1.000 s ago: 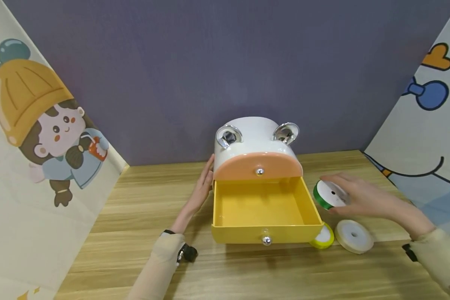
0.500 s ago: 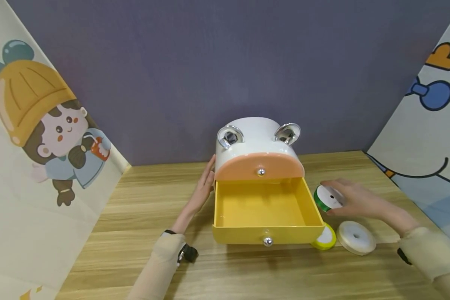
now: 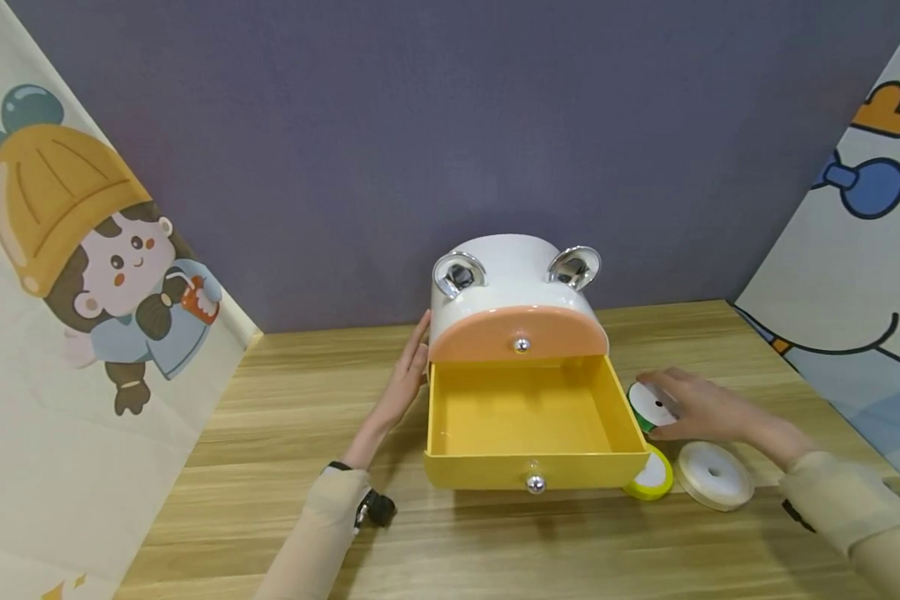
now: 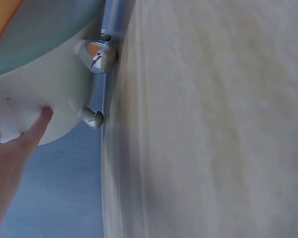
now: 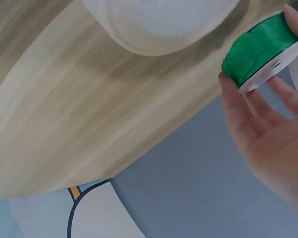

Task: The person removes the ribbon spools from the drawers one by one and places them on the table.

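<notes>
The right hand (image 3: 703,408) grips the green ribbon spool (image 3: 648,402) across its rim, thumb opposing fingers, just right of the extended yellow drawer (image 3: 525,408). The spool is probably light, with stiff flanges and smooth, possibly slippery ribbon; take hold across the rim. The left hand (image 3: 403,383), fingers extended, rests against the left side of the white cabinet (image 3: 512,265).

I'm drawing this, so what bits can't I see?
Head view: part of the green spool, covered by the right hand.
Head view: part of the yellow spool, behind the open drawer.
Head view: anything behind the peach front, which blocks it.
Left wrist view: part of the left hand, cut off by the left edge.
</notes>
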`<state>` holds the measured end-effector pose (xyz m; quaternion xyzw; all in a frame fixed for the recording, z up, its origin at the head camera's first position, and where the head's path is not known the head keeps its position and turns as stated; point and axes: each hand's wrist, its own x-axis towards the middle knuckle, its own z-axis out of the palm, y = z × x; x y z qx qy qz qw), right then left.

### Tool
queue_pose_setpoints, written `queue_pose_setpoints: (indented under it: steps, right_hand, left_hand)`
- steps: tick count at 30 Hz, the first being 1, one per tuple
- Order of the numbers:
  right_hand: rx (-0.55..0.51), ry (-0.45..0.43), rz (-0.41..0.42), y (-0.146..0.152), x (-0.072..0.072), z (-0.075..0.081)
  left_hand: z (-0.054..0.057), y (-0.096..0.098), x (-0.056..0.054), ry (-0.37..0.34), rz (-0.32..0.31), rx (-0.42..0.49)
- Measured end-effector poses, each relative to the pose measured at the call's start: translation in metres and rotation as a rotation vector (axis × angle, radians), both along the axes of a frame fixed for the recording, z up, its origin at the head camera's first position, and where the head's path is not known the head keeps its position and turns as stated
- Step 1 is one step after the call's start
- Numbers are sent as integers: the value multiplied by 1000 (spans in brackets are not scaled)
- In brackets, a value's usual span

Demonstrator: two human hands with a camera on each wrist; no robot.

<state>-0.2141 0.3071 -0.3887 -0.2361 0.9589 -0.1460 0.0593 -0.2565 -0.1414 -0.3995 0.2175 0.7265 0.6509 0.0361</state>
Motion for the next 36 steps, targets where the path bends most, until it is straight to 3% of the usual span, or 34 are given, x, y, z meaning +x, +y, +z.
queue_pose_setpoints:
  steps: [5,14,28,36]
  right_hand:
    - [12,-45,-2,0,-1,-5]
    - [15,-53,10,0,-3,-13]
    - [9,-60,11,0,-6,-13]
    - [16,-89,3,0,-6,-12]
  left_hand:
    - [-1,0,-1,-9,4,-9]
    - [-25,-2,-18,1,26,-16]
    - [-28,-3,-20,34,42,-4]
    - [-24,-2,-16,24,34,-5]
